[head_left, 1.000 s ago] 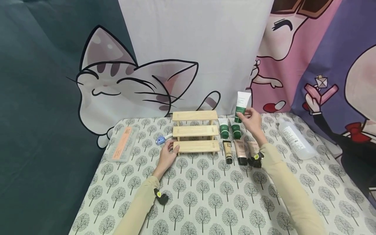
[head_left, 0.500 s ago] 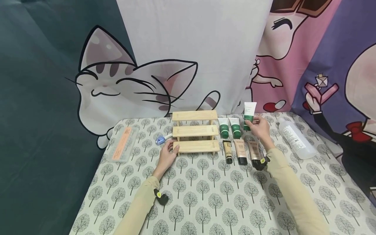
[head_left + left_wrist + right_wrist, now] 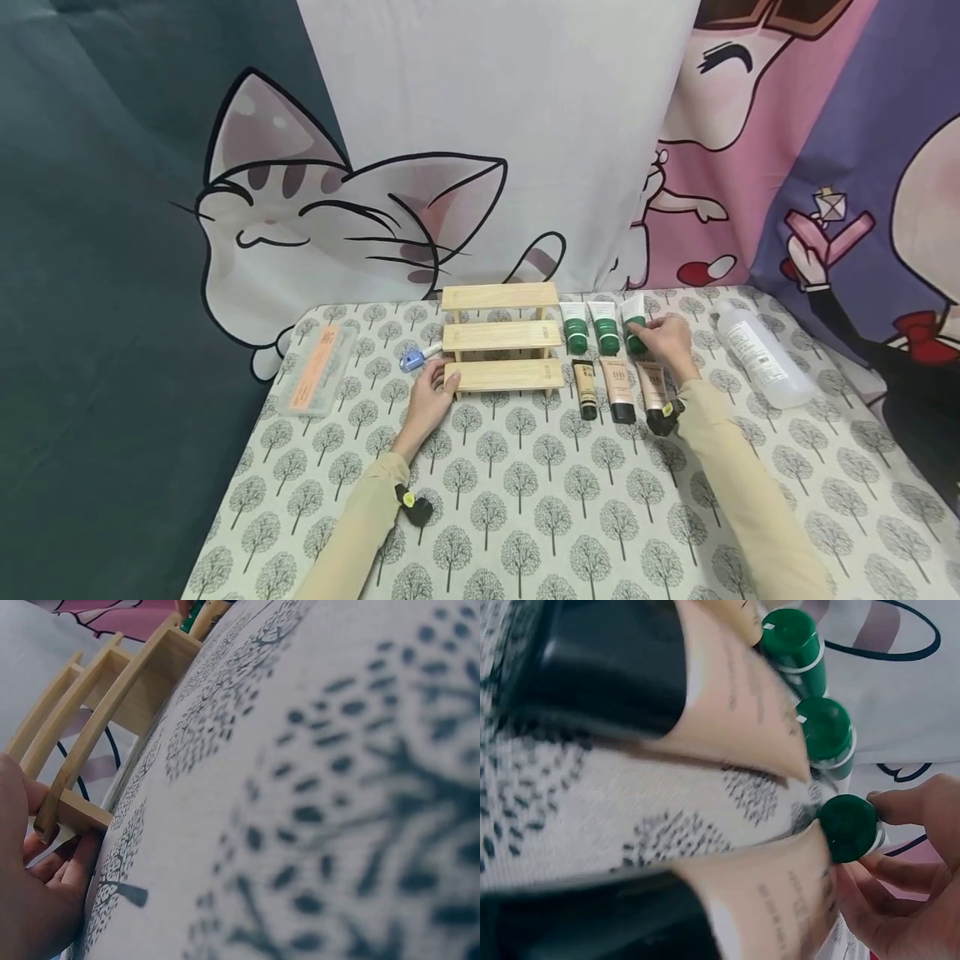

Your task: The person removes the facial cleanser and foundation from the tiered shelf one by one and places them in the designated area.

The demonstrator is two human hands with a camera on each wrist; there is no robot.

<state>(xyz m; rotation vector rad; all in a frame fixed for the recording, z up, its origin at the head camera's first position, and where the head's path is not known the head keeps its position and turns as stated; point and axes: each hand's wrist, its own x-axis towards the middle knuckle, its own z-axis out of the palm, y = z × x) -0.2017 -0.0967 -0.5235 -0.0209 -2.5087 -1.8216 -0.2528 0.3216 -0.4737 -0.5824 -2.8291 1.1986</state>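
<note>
At the table's left-middle, my left hand (image 3: pixel 429 402) grips the left end of the lowest step of a three-tier wooden display rack (image 3: pixel 501 336). In the left wrist view its thumb lies over the step (image 3: pixel 161 675) and its fingers curl beneath. Right of the rack, my right hand (image 3: pixel 670 343) pinches a white-and-green squeeze tube (image 3: pixel 634 312) by its green cap (image 3: pixel 847 829), between thumb and fingers. The tube lies low at the table's back, cap toward me. To its left, two matching tubes (image 3: pixel 576 331) lie side by side.
In front of the green tubes lie a small gold tube (image 3: pixel 584 385) and two beige BB cream tubes (image 3: pixel 618 385), black caps toward me. A clear bottle (image 3: pixel 761 354) lies at right. At left are a clear case (image 3: pixel 318 371) and a blue-and-white item (image 3: pixel 412 359). A printed curtain (image 3: pixel 510 100) hangs behind.
My right hand has moved right and down with the green tube, from raised upright in the air to the end of the green row. The left hand stays on the rack.
</note>
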